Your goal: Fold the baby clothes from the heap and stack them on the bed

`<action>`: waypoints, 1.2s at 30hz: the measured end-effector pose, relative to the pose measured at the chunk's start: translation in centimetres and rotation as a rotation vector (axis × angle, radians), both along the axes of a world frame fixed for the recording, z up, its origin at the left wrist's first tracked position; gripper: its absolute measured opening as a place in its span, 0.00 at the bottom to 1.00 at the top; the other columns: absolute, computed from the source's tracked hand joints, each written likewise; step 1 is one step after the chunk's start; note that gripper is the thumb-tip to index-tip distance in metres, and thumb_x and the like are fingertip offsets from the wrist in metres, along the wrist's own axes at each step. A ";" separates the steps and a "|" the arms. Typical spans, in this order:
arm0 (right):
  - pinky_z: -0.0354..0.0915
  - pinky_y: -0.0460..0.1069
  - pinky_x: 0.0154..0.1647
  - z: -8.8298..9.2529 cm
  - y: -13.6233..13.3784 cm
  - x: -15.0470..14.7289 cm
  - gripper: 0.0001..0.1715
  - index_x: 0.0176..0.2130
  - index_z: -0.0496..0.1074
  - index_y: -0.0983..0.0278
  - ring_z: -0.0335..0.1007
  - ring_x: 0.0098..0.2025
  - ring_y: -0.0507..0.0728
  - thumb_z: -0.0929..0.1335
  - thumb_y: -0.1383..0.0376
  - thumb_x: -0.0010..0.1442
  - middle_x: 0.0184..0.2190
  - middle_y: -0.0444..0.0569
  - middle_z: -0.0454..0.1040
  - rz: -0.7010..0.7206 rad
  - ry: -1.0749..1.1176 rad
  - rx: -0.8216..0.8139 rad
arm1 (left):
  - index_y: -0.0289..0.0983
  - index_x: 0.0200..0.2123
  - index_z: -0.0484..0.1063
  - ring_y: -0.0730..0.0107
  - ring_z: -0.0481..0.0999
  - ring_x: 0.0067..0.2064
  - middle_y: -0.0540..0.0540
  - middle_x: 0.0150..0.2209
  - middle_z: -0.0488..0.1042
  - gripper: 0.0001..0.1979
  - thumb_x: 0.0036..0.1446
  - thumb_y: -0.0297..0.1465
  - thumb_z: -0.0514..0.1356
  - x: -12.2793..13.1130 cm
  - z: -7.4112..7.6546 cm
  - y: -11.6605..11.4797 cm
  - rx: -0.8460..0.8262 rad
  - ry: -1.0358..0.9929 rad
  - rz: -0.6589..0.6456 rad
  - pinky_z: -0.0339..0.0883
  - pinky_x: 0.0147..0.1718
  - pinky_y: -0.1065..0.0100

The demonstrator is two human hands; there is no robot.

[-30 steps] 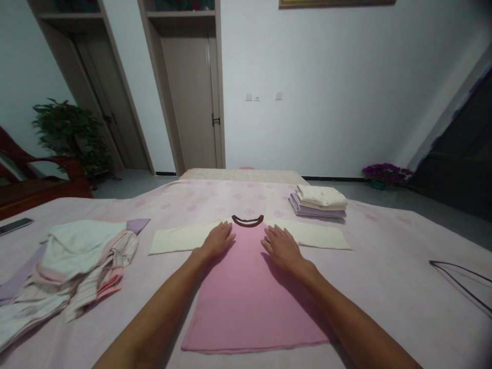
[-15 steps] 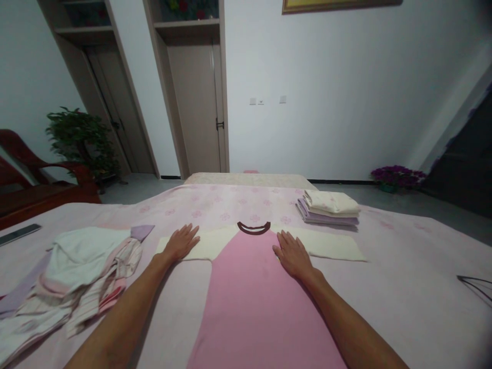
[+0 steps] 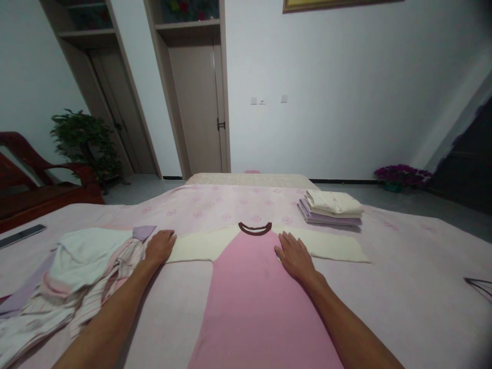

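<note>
Pink shirt (image 3: 246, 302) flat at 6 o'clock, one hand at each side

Clock centred on shirt body. Shirt lies spread on the pale bedcover (image 3: 172, 312), collar (image 3: 255, 230) at 12, cream left sleeve (image 3: 196, 246) out to 10, cream right sleeve (image 3: 340, 246) to 2. Left hand (image 3: 160, 247) sits over the sleeve end at 10; fingers close together, can't tell if they pinch cloth. Right hand (image 3: 295, 256) between 1 and 2, palm down at the shoulder seam, fingers straight, slightly fanned, thumb apart, gripping nothing visible.

Step looks like flattening the left sleeve. Do it well: right palm as light anchor, left stroke outward toward 10, even pressure, no tugging that skews the collar. Check the sleeve's lower edge for creases. Mind the loose clothes (image 3: 90, 256) at 9, right beside the left hand; folded stack (image 3: 334, 207) past the right sleeve, well clear.
</note>
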State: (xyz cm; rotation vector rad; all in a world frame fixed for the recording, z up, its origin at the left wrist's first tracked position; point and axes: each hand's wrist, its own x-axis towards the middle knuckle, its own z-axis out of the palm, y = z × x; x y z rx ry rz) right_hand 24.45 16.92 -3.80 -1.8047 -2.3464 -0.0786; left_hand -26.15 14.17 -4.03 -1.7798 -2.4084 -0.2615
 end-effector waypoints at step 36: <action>0.36 0.60 0.71 0.4 -0.3 -0.1 0.36 0.70 0.55 0.67 0.42 0.73 0.63 0.55 0.52 0.70 0.71 0.56 0.51 -0.025 0.038 -0.035 | 0.39 0.69 0.57 0.52 0.51 0.72 0.40 0.71 0.54 0.32 0.70 0.48 0.41 15.4 -0.6 1.8 -0.052 -0.067 -0.669 0.50 0.67 0.50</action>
